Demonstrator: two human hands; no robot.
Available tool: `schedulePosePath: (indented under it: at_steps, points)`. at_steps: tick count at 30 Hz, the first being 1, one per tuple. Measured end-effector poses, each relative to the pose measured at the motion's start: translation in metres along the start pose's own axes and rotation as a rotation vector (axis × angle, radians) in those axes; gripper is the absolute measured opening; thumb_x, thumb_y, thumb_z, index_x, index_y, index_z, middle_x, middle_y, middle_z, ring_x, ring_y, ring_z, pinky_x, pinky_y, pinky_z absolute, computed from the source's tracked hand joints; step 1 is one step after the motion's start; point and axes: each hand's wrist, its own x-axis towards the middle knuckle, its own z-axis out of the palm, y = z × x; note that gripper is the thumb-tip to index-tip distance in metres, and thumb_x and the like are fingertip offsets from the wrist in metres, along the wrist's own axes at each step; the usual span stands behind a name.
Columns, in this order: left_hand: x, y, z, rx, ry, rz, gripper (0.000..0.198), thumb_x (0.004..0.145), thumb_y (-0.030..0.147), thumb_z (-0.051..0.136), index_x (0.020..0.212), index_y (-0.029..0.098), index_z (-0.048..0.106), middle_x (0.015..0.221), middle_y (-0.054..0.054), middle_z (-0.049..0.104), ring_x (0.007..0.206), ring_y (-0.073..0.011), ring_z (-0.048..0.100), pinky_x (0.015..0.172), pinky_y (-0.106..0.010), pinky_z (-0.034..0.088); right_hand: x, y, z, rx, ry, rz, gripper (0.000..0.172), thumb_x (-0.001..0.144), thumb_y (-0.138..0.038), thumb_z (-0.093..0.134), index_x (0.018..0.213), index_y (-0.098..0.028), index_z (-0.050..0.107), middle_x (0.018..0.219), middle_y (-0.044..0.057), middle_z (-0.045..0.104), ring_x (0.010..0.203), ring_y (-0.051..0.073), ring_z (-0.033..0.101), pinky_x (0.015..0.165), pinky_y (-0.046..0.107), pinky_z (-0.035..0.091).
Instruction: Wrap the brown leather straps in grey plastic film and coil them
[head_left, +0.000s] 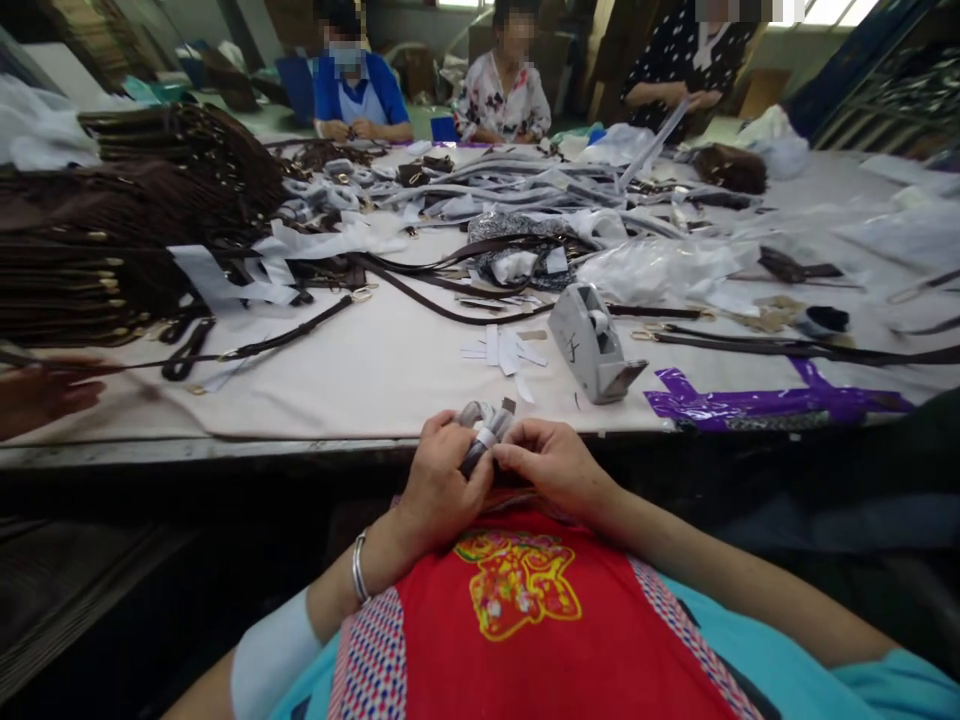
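Fingers of the left hand (442, 470) are closed around a coiled strap (504, 418) in grey wrapping, I think so that it does not spring open. Thumb and forefinger of the right hand (555, 460) pinch its right side; whether they grip also its white band (486, 437), I cannot tell from my camera. So the strap lies between both hands, at the table (337, 390) edge. Beyond stands a tape dispenser (585, 350) beside loose white strips (510, 352), probably for easy reach; farther, wrapped straps (517, 180) are heaped before three co-workers (367, 95).
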Motion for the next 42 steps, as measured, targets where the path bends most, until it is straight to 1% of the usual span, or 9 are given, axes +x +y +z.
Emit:
schedulePosePath:
  at_steps: [8,12,14,16,27,31,35,39,42]
  points:
    - [0.001,0.001,0.003,-0.135,-0.021,-0.128,0.015,0.089,0.021,0.053,0.081,0.016,0.064,0.072,-0.003,0.062,0.076,-0.0178,0.059,0.106,-0.041,0.040,0.003,0.006,0.004,0.057,0.075,0.042,0.035,0.067,-0.044,0.079,0.064,-0.015,0.059,0.059,-0.002,0.059,0.054,0.010,0.050,0.053,0.024,0.041]
    - [-0.002,0.003,0.001,-0.211,-0.090,-0.322,0.021,0.091,0.029,0.052,0.081,0.016,0.065,0.077,-0.004,0.064,0.076,-0.0182,0.059,0.084,-0.035,0.049,0.002,0.010,0.004,0.059,0.109,0.010,0.034,0.069,-0.043,0.078,0.064,-0.015,0.059,0.056,-0.004,0.056,0.051,0.008,0.044,0.050,0.023,0.036]
    - [-0.002,0.004,0.001,-0.231,-0.121,-0.400,0.023,0.091,0.032,0.051,0.082,0.016,0.064,0.077,-0.003,0.063,0.073,-0.0176,0.057,0.071,-0.031,0.047,0.002,0.012,0.004,0.066,0.115,-0.003,0.033,0.071,-0.043,0.077,0.066,-0.015,0.060,0.056,-0.004,0.055,0.052,0.008,0.043,0.050,0.022,0.034]
    - [-0.002,0.004,0.000,-0.237,-0.125,-0.431,0.023,0.091,0.033,0.050,0.082,0.016,0.064,0.076,-0.002,0.062,0.071,-0.0168,0.056,0.067,-0.029,0.045,0.003,0.015,0.004,0.062,0.115,-0.018,0.032,0.072,-0.043,0.076,0.066,-0.015,0.061,0.056,-0.004,0.054,0.052,0.008,0.043,0.050,0.022,0.034]
    - [0.000,0.005,0.004,-0.211,-0.097,-0.356,0.022,0.092,0.031,0.051,0.081,0.016,0.064,0.079,-0.004,0.062,0.076,-0.0177,0.057,0.073,-0.030,0.047,0.007,0.027,0.005,0.133,0.127,0.032,0.036,0.071,-0.047,0.078,0.067,-0.016,0.060,0.053,-0.006,0.052,0.048,0.008,0.041,0.047,0.022,0.033]
    - [-0.001,0.004,0.008,-0.143,-0.044,-0.263,0.019,0.091,0.026,0.052,0.081,0.016,0.065,0.078,-0.005,0.063,0.081,-0.0203,0.059,0.089,-0.038,0.048,0.009,0.027,0.008,0.146,0.158,0.049,0.039,0.068,-0.049,0.080,0.066,-0.016,0.059,0.053,-0.005,0.053,0.048,0.008,0.041,0.046,0.022,0.032]
    - [-0.003,0.001,0.016,-0.067,-0.021,-0.126,0.014,0.089,0.018,0.051,0.084,0.016,0.064,0.075,-0.004,0.063,0.077,-0.0191,0.058,0.105,-0.043,0.041,0.011,0.028,0.011,0.141,0.192,0.058,0.043,0.067,-0.052,0.080,0.065,-0.017,0.055,0.054,-0.005,0.052,0.048,0.008,0.041,0.046,0.022,0.033]
    - [-0.003,0.001,0.017,-0.012,-0.004,-0.085,0.012,0.088,0.016,0.050,0.081,0.018,0.059,0.075,-0.004,0.061,0.078,-0.0200,0.058,0.103,-0.044,0.042,0.014,0.029,0.011,0.139,0.184,0.051,0.042,0.068,-0.051,0.079,0.067,-0.017,0.055,0.053,-0.006,0.051,0.048,0.008,0.042,0.046,0.022,0.032]
    - [-0.001,0.001,0.013,-0.018,-0.007,-0.160,0.015,0.090,0.020,0.050,0.077,0.018,0.057,0.074,-0.004,0.060,0.078,-0.0203,0.057,0.090,-0.039,0.047,0.014,0.030,0.008,0.194,0.116,0.060,0.036,0.069,-0.045,0.078,0.068,-0.017,0.055,0.052,-0.006,0.051,0.048,0.008,0.042,0.047,0.022,0.032]
